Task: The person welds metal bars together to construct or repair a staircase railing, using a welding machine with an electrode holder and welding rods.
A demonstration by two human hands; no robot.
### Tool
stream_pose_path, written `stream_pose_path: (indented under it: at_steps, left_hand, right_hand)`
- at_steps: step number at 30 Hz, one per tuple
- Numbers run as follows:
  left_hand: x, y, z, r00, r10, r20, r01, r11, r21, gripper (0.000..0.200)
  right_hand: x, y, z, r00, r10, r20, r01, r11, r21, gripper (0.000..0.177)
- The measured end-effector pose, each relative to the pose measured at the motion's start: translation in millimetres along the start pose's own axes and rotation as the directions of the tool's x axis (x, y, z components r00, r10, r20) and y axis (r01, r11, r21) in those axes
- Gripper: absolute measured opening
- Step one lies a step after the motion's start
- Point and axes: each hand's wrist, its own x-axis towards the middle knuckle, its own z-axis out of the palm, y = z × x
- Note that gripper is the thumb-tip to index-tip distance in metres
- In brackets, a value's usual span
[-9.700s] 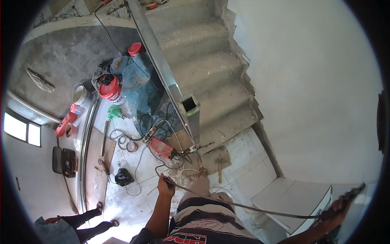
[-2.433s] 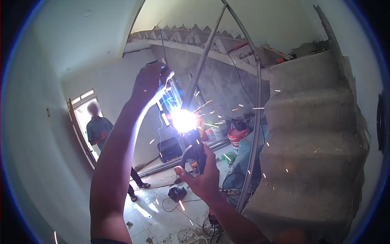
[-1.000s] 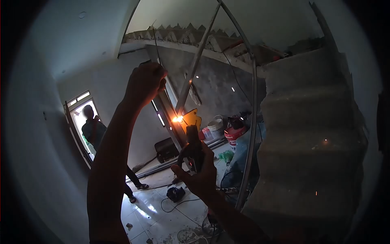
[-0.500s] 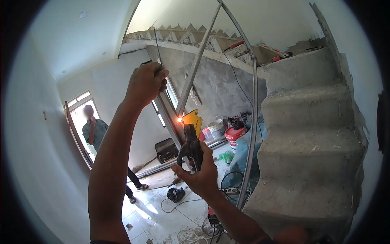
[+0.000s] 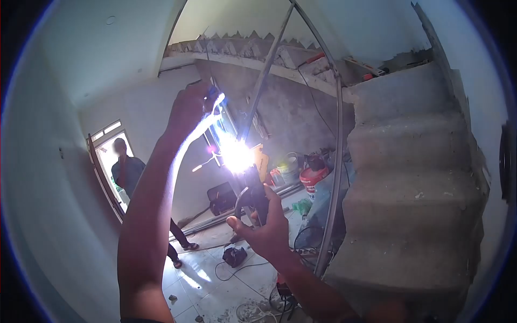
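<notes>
Glare from a welding arc [image 5: 237, 156] sat at centre frame, white enough to wash out the joint beneath it, at the lower end of a slanted steel bar [image 5: 267, 70]. Right hand [image 5: 266, 229], low centre, had its fingers [image 5: 237, 222] clenched round the electrode holder [image 5: 252, 198], the tip pointing up into the glare. Left hand [image 5: 188, 107], raised at upper centre-left, was closed in a fist on a thin rod [image 5: 207, 62] that rose above the knuckles; the bare forearm ran just beside the arc and was lit blue-white. No glove showed on either hand. A curved rail [image 5: 338, 161] stood right of centre against the concrete stairs [image 5: 414, 188]. A person [image 5: 126, 175] stood in the doorway at left, facing in. Cables [image 5: 237, 266] lay looped on the tiled floor [image 5: 204, 290], with a red bucket [image 5: 311, 177] near them. Risks, as judged: spatter on bare skin could burn the near forearm; a flinch could break the arc or pull the rod off line; the bystander had open sight of the flash; sparks could land on the cables.
</notes>
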Motion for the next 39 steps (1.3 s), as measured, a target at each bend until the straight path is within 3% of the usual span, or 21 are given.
stream_pose_path:
  at_steps: [2,3,4,5,6,7,11,19,38,39]
  left_hand:
    - [1,1,-1,1.000,-0.016,0.011,0.017,0.998,-0.061,0.021]
    - [1,6,3,0.997,-0.069,-0.039,0.055,0.956,-0.289,0.021]
    - [1,10,6,0.989,-0.121,-0.090,0.060,0.862,-0.503,0.021]
    - [1,12,0,0.987,-0.157,0.016,0.151,0.912,-0.382,0.022]
    - [1,20,-7,0.972,-0.205,0.114,0.228,0.943,-0.244,0.022]
    - [-1,23,-7,0.965,-0.230,0.128,0.261,0.897,-0.356,0.022]
    - [0,23,-7,0.953,-0.256,0.160,0.300,0.864,-0.404,0.021]
    - [-1,24,-9,0.960,-0.244,0.135,0.274,0.918,-0.287,0.022]
    - [0,28,-10,0.968,-0.232,0.098,0.251,0.926,-0.282,0.022]
    - [0,28,-10,0.967,-0.235,0.095,0.253,0.923,-0.289,0.022]
  right_hand:
    - [-1,-1,-2,1.000,0.000,0.006,0.001,0.999,-0.048,0.095]
    - [1,2,-2,0.973,0.172,0.157,-0.225,0.866,0.446,0.097]
    - [0,8,0,0.981,0.144,0.127,-0.188,0.861,0.473,0.098]
    - [-1,14,2,0.988,0.116,0.098,-0.149,0.855,0.497,0.100]
    - [-4,20,5,0.988,-0.131,-0.085,0.134,0.990,0.033,0.100]
    - [-2,23,7,0.982,-0.159,-0.100,0.165,0.985,0.056,0.102]
    - [4,25,6,0.985,-0.171,-0.040,0.170,0.985,-0.013,0.102]
    - [5,8,2,0.996,-0.089,-0.016,0.089,0.996,-0.018,0.101]
    - [9,16,4,0.989,-0.144,-0.030,0.143,0.990,-0.017,0.099]
    - [8,14,4,0.978,-0.203,-0.045,0.194,0.967,-0.163,0.099]
